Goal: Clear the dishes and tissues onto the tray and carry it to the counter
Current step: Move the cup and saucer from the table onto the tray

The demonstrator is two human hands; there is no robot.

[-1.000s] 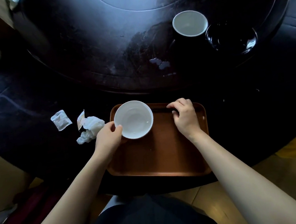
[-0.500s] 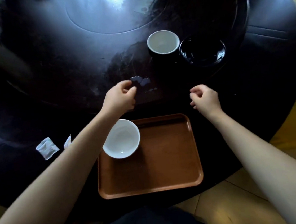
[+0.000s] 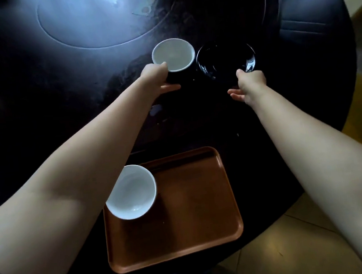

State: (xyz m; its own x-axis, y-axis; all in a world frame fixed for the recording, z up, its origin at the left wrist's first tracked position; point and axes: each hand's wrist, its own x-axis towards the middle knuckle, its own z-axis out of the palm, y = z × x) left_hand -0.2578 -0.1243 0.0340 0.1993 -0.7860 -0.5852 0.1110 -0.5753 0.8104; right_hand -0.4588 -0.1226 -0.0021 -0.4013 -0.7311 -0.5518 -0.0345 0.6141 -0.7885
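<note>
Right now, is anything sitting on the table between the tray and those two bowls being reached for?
In the head view, no dish lies between the tray and the white-lined bowl or the black bowl. There is only dark table, with a faint pale smear.

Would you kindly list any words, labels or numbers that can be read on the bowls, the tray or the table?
None: no text shows on the tray, the two white-lined bowls, the black bowl or the table.

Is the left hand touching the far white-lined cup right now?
Touching. The head view shows the left hand wrapped against the white-lined cup, thumb at its near rim, no gap.
</note>
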